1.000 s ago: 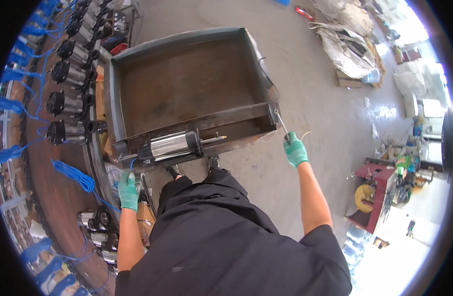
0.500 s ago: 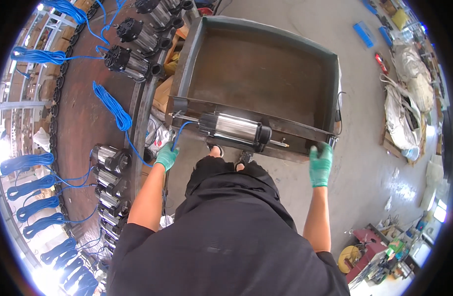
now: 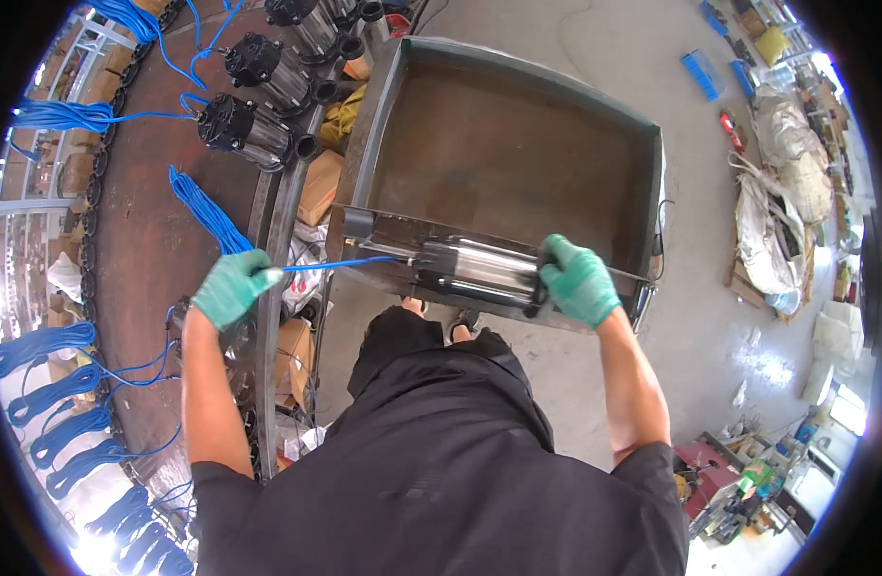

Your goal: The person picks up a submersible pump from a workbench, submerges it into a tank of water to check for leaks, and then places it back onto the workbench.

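Note:
A steel-and-black motor pump (image 3: 484, 269) lies on its side on the near ledge of a shallow metal tank (image 3: 508, 154). A blue cable (image 3: 335, 264) runs from its left end to my left hand (image 3: 232, 288), which is closed around it in a green glove. The bundled coil of blue cable (image 3: 206, 206) lies just beyond that hand on the bench. My right hand (image 3: 583, 283), also gloved, is curled against the right end of the pump. It covers the fitting there, so the exact hold is partly hidden.
On the left, a long brown bench (image 3: 153, 211) carries several upright pumps (image 3: 254, 134) and more blue cable coils (image 3: 47, 422). Cardboard boxes (image 3: 318, 187) sit between bench and tank. White sacks (image 3: 777, 211) lie at the right; a cluttered worktable (image 3: 738, 480) stands lower right.
My left hand has moved left over the bench, drawing the blue cable straighter. My right hand has come inward onto the pump's right end. The pump has shifted slightly right.

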Available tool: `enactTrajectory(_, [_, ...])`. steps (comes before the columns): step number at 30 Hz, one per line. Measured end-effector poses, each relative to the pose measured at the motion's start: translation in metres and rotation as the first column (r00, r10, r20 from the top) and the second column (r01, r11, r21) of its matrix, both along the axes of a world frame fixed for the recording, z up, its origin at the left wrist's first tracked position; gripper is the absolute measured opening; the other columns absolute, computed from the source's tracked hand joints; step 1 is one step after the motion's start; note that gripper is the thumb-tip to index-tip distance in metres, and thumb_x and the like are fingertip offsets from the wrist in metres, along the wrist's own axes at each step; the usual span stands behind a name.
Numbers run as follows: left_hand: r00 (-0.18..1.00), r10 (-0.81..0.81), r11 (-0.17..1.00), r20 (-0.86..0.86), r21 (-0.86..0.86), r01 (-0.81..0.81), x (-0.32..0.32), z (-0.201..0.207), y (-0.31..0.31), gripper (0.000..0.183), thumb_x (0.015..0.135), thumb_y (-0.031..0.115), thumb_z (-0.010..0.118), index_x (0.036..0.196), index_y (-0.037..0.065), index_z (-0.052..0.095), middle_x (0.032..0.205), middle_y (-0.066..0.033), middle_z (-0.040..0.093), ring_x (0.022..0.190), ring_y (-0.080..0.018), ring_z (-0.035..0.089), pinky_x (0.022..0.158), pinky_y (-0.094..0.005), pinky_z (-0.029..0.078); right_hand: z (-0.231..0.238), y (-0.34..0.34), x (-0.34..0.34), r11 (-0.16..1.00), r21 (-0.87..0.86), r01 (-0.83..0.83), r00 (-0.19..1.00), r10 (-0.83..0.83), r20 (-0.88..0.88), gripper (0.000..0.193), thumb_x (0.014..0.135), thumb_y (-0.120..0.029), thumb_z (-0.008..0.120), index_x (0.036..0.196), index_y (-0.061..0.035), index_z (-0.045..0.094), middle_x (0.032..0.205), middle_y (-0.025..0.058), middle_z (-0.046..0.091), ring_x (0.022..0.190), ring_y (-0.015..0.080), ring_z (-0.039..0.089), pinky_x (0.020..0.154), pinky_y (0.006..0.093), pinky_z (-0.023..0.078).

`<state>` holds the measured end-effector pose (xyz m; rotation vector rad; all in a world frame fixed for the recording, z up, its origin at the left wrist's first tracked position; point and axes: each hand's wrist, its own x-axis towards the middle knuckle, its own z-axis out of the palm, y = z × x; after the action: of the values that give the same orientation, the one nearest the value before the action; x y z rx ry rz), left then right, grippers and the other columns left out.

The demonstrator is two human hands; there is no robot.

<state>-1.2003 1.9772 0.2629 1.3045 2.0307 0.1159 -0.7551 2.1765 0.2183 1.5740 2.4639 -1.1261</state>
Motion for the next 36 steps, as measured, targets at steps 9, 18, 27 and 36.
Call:
enactTrajectory(9, [0.995,0.053,0.95,0.086,0.303,-0.077,0.031,-0.086,0.083,0.043,0.096,0.041,0.064,0.082,0.0,0.066,0.067,-0.0137,0.058,0.06,-0.0241,0.052,0.06,-0.0405,0.042,0.041,0.061,0.01,0.975,0.205,0.085,0.986,-0.112,0.121,0.013,0.086,-0.01,0.059,0.099,-0.0062,0.061,0.085,0.0181,0.069,0.081,0.0382,0.067,0.074,0.0449,0.052])
enactTrajectory(18, [0.981,-0.117,0.907,-0.152,0.387,0.168,0.086,-0.192,0.171,0.036,0.095,0.04,0.059,0.085,0.008,0.071,0.088,-0.0157,0.068,0.087,-0.0387,0.065,0.079,-0.0482,0.052,-0.07,0.132,-0.031,0.976,0.199,-0.086,0.867,-0.025,0.498,0.029,0.088,-0.022,0.06,0.114,-0.0098,0.061,0.107,0.0193,0.07,0.102,0.0404,0.067,0.088,0.0489,0.053])
enactTrajectory(27, [0.975,0.029,0.993,-0.22,0.117,-0.003,0.097,-0.177,0.186,0.038,0.098,0.041,0.05,0.093,0.012,0.073,0.098,-0.0156,0.072,0.094,-0.0369,0.068,0.085,-0.0481,0.054,-0.158,0.141,-0.046,0.957,0.288,-0.021,0.891,-0.113,0.441,0.05,0.087,-0.023,0.065,0.133,-0.0093,0.051,0.132,0.0176,0.058,0.106,0.0413,0.066,0.089,0.0495,0.054])
enactTrajectory(36, [0.958,0.06,0.998,-0.279,0.017,-0.058,0.102,-0.182,0.193,0.04,0.098,0.042,0.049,0.095,0.012,0.074,0.096,-0.0168,0.073,0.093,-0.0386,0.069,0.085,-0.0491,0.055,-0.179,0.137,-0.048,0.929,0.37,0.011,0.936,-0.14,0.322,0.045,0.088,-0.02,0.063,0.129,-0.0084,0.049,0.134,0.0192,0.056,0.099,0.0436,0.067,0.084,0.0525,0.054])
